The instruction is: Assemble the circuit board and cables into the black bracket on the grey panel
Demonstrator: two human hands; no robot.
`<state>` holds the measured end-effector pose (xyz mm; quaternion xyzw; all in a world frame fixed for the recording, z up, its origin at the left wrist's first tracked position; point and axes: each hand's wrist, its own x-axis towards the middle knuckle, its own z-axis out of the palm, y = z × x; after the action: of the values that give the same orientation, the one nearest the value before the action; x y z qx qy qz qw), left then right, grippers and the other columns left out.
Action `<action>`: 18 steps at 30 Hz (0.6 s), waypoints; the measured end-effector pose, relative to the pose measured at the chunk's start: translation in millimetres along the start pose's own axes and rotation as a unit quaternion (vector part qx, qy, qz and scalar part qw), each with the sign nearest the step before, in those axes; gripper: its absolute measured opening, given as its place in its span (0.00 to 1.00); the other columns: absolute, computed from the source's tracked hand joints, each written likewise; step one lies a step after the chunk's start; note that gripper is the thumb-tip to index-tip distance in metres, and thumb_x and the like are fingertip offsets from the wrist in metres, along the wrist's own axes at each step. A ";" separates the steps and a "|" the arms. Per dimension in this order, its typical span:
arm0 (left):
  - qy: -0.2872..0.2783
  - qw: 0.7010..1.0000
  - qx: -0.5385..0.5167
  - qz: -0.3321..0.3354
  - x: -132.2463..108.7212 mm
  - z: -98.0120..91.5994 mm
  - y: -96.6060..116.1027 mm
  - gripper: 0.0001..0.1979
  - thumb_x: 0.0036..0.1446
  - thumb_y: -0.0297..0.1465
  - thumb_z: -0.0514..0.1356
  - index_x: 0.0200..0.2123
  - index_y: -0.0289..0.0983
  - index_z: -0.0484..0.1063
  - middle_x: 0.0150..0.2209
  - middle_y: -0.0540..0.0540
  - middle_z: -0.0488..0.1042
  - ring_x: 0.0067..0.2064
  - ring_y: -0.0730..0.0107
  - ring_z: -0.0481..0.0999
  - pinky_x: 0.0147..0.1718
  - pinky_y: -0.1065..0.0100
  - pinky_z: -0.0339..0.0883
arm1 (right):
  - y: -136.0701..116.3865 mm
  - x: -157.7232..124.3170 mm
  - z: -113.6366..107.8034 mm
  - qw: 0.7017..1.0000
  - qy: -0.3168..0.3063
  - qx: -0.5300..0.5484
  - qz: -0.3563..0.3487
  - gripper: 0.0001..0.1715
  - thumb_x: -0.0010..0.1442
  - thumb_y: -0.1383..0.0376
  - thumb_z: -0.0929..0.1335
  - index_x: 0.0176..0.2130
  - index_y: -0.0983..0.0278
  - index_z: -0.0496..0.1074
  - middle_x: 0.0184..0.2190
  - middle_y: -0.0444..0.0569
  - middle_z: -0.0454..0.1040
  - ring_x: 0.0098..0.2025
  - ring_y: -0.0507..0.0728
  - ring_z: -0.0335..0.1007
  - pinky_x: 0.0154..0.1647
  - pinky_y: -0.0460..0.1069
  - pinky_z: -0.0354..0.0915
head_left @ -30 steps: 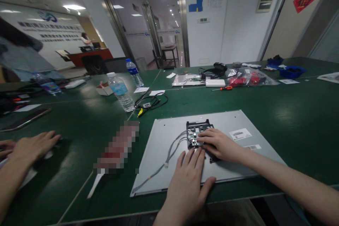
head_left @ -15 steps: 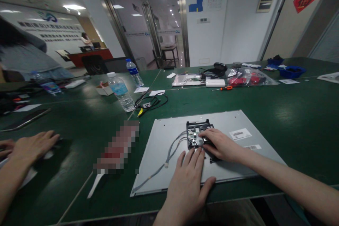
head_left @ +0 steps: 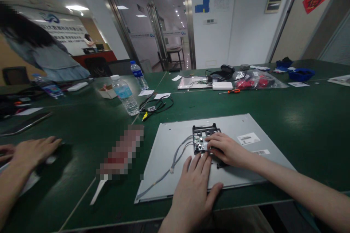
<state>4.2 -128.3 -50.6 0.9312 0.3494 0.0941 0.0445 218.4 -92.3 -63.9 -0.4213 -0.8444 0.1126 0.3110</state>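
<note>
Person [head_left: 41, 49] at far left shifted right, left hand [head_left: 194, 185] flat open on panel [head_left: 169, 140], right hand [head_left: 228, 149] curled over board [head_left: 203, 131], grip unclear

Right hand [head_left: 228, 149] covers the black board's [head_left: 203, 133] near-right corner; can't tell if its fingers grip anything. Left hand [head_left: 193, 185]: forearm cut by the bottom edge. Pixelated patch [head_left: 121, 153] on the table [head_left: 273, 105] hides what's under it. Labels [head_left: 248, 138] on the grey panel [head_left: 166, 149]: too small to read.

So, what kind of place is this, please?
Probably an electronics assembly or repair workshop in an office: a long green worktable, a grey metal panel with a circuit board, an orange-handled screwdriver and bagged red parts.
</note>
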 end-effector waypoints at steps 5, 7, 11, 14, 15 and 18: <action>0.001 1.000 -0.001 -0.003 0.5 -1.7 0.7 0.31 0.65 0.48 0.50 0.65 0.38 0.56 0.65 0.41 0.60 0.64 0.52 0.59 0.63 0.47 0.49 | 0.5 -0.5 0.1 1.000 -0.003 -0.003 -0.008 0.09 0.65 0.71 0.64 0.43 0.62 0.72 0.53 0.52 0.73 0.55 0.59 0.66 0.56 0.58 0.64; -0.006 1.000 -0.001 -0.005 0.9 -2.4 1.2 0.31 0.65 0.48 0.50 0.64 0.37 0.56 0.65 0.42 0.60 0.64 0.52 0.59 0.63 0.47 0.49 | 0.3 -0.9 -0.5 1.000 -0.007 -0.007 -0.011 0.11 0.64 0.72 0.64 0.43 0.61 0.73 0.53 0.52 0.73 0.55 0.59 0.66 0.56 0.58 0.64; -0.009 1.000 -0.002 -0.007 0.7 -2.9 1.2 0.31 0.65 0.49 0.49 0.65 0.38 0.54 0.65 0.42 0.60 0.65 0.52 0.58 0.64 0.46 0.48 | 0.5 -1.4 -0.7 1.000 -0.012 -0.015 -0.009 0.12 0.64 0.72 0.64 0.43 0.61 0.75 0.54 0.51 0.72 0.55 0.59 0.65 0.56 0.58 0.64; -0.006 1.000 -0.004 -0.006 -0.1 -2.7 0.8 0.31 0.65 0.48 0.49 0.65 0.38 0.54 0.65 0.42 0.59 0.65 0.52 0.58 0.64 0.47 0.47 | 0.9 -1.2 0.0 1.000 -0.011 -0.017 -0.008 0.11 0.65 0.71 0.64 0.43 0.60 0.75 0.53 0.51 0.73 0.55 0.59 0.65 0.56 0.59 0.64; -0.006 1.000 -0.005 -0.007 -0.3 -2.5 0.8 0.31 0.65 0.48 0.50 0.65 0.38 0.54 0.65 0.42 0.59 0.65 0.52 0.58 0.64 0.47 0.47 | 0.9 -1.1 0.1 1.000 -0.011 -0.017 -0.009 0.11 0.65 0.70 0.64 0.43 0.61 0.75 0.53 0.51 0.73 0.55 0.59 0.65 0.56 0.58 0.64; 0.000 1.000 -0.008 -0.011 -0.6 -2.4 1.1 0.30 0.65 0.48 0.50 0.65 0.39 0.55 0.65 0.42 0.59 0.64 0.52 0.58 0.64 0.47 0.48 | 0.3 -1.2 -1.1 1.000 -0.012 -0.019 -0.011 0.11 0.64 0.70 0.65 0.43 0.60 0.75 0.53 0.51 0.73 0.55 0.59 0.65 0.57 0.58 0.63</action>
<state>3.9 -129.4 -48.2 0.9269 0.3587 0.0962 0.0533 219.8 -93.1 -63.8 -0.4163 -0.8549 0.0979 0.2938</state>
